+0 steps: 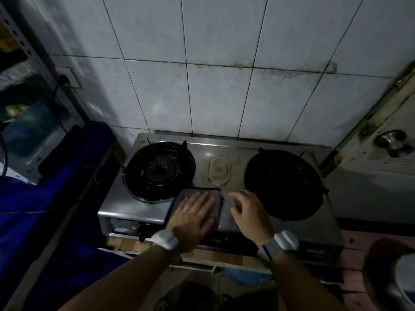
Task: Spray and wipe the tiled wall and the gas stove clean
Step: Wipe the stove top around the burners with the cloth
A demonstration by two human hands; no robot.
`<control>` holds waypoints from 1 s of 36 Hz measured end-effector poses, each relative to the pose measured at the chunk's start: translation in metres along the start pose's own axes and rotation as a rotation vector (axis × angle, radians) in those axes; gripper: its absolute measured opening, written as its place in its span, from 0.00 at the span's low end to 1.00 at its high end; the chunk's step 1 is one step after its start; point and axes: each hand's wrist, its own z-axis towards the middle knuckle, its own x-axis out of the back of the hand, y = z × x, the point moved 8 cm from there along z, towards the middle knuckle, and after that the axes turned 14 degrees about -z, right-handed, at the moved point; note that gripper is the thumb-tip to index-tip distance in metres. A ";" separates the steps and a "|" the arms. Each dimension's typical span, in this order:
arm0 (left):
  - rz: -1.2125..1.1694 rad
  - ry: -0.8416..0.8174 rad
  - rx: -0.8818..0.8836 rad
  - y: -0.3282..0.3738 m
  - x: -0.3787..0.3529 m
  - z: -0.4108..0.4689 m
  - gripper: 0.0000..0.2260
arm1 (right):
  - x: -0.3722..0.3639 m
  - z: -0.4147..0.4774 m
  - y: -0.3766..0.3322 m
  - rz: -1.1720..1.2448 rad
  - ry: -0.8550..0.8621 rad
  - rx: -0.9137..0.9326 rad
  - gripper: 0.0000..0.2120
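Left hand (193,212) lies flat, fingers straight, pressing a grey cloth (217,199) onto the gas stove (125,205) top. The cloth sits front-centre, between the left burner (159,169) and right burner (284,182). Right hand (249,212) is just beside the cloth, fingers loosely bent, holding nothing (can't tell if it touches the steel). Tiled wall (220,97) is behind the stove, with brown streaks (292,71) along the grout. No spray bottle in view.

Risks: the cloth edge is close to the left burner's pan support and a wide stroke could snag it. The near edge reaches the front lip above the knob (141,230), so a downward wipe might turn it. Flat-palm pressure may only smear the grease.
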 end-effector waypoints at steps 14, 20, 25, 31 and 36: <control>-0.045 -0.003 -0.103 0.047 -0.018 0.004 0.27 | 0.004 -0.004 0.002 0.055 0.038 -0.005 0.16; -0.067 0.189 0.242 -0.041 0.023 -0.020 0.26 | -0.006 -0.007 -0.004 0.049 -0.006 0.037 0.14; -0.109 0.228 0.315 0.011 0.007 0.012 0.28 | -0.018 -0.007 -0.021 0.058 -0.067 0.032 0.14; -0.100 0.136 0.133 0.018 0.004 0.014 0.26 | -0.030 0.002 -0.044 0.017 -0.060 -0.043 0.17; -0.123 0.263 0.073 -0.042 0.032 -0.035 0.21 | -0.041 0.002 -0.068 0.002 -0.120 -0.027 0.19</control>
